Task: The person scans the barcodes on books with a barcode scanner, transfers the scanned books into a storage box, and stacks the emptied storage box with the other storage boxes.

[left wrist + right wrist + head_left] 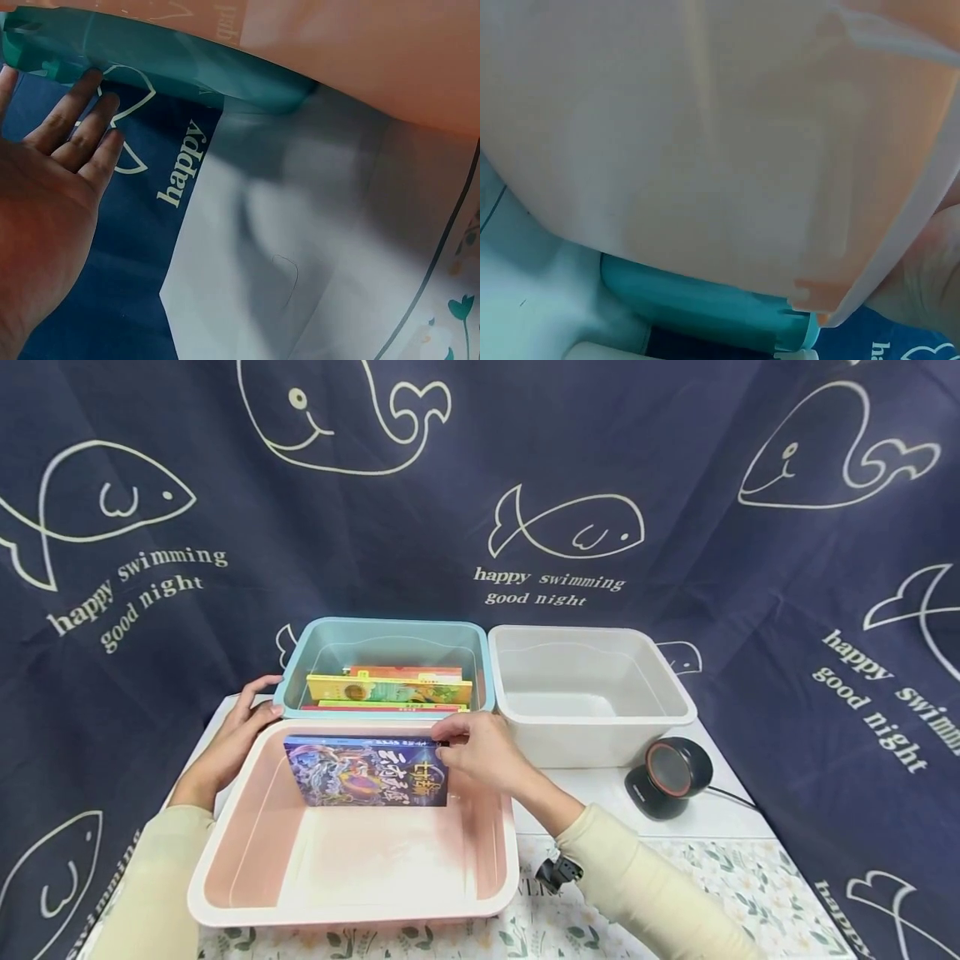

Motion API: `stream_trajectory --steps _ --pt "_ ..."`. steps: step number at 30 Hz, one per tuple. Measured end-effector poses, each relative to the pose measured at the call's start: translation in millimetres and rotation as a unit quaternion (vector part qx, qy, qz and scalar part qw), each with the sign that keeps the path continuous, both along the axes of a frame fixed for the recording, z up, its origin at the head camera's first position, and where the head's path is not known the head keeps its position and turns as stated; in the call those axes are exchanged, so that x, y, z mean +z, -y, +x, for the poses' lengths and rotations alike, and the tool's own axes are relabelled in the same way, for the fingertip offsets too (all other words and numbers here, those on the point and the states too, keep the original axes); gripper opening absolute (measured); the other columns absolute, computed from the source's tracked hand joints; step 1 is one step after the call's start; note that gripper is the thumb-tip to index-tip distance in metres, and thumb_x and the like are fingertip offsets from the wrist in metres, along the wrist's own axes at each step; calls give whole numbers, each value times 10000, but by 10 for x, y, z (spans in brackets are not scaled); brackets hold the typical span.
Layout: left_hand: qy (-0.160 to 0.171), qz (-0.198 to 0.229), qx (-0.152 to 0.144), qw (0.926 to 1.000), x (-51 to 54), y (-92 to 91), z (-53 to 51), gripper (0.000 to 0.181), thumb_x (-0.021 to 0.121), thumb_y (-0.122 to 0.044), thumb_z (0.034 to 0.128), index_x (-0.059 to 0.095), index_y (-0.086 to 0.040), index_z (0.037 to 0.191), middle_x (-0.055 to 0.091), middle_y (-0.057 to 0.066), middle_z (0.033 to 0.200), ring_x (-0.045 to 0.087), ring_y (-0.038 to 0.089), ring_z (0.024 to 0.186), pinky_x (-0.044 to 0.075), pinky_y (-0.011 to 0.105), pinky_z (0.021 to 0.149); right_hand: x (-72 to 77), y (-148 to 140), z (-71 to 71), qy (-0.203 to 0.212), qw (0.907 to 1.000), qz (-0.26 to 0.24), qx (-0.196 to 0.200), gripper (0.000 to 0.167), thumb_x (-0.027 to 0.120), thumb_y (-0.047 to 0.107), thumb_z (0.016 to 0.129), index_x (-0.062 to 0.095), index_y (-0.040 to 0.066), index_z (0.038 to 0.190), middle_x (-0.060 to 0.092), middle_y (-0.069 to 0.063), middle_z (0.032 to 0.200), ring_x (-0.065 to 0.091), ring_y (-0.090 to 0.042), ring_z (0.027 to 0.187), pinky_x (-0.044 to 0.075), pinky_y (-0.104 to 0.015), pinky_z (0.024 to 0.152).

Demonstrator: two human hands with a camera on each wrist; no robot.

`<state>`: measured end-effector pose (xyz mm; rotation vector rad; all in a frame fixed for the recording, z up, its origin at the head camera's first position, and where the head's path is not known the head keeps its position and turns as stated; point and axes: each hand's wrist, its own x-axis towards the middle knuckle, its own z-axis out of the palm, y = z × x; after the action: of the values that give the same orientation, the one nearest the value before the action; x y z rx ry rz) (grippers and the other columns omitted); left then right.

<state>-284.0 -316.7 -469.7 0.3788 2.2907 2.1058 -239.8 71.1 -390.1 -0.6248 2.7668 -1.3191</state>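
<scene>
A dark blue picture-covered book [367, 774] stands tilted inside the pink bin [352, 916], against its far wall. My right hand [487, 756] pinches the book's upper right corner between thumb and fingers. At the left, my left hand [234, 743] has its fingers extended against the left side of the light blue bin [401, 627]; the left wrist view shows these fingers nearly straight, with the palm bare. Several books [390, 689] are inside the blue bin. In the right wrist view, the pink bin's wall hides most of my right hand [922, 281] and all of the book.
To the right of the blue bin stands a white bin [592, 745]. A black round-faced device [667, 777] with a cable sits in front of it. Behind the bins hangs a navy curtain [450, 543]. Floral cloth [675, 893] covers the table's near part.
</scene>
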Motion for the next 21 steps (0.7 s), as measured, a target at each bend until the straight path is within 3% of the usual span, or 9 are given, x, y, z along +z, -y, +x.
stream_trajectory --steps 4,8,12,15,21 --pt "15 -2 -12 10000 3 5 0 477 472 -159 1098 332 -318 1525 679 -181 1112 668 -10 963 548 168 796 -10 34 1 -156 9995 246 154 237 769 34 847 805 90 1074 799 -58 1069 750 -148 1003 599 -286 877" --pt "62 -47 9 10000 -4 1 2 475 466 -164 1101 324 -317 1528 676 -186 1118 673 -10 962 553 174 793 -47 113 -9 -60 9985 447 308 256 760 49 850 805 113 1094 802 -31 1079 738 -144 1039 581 -316 916" --pt "87 -14 -33 10000 -4 -21 -1 478 466 -166 1101 320 -319 1530 681 -181 1113 679 -3 957 559 183 791 -90 196 -25 20 9952 962 186 251 776 140 853 813 219 1088 794 44 1129 718 -127 1037 545 -338 896" --pt "55 -18 -63 10000 2 -28 -11 482 468 -172 1101 319 -323 1534 684 -181 1110 678 -2 957 557 180 792 -107 240 -40 -2 9901 1402 52 250 809 222 851 810 302 1088 780 105 1165 679 -81 906 503 -314 790" --pt "60 -94 12 9999 2 -9 7 489 465 -183 1100 312 -323 1542 684 -206 1104 674 -13 950 550 164 787 -123 271 -33 -214 9864 1602 292 238 814 237 864 814 277 1099 793 98 1103 417 -40 529 370 -247 557"
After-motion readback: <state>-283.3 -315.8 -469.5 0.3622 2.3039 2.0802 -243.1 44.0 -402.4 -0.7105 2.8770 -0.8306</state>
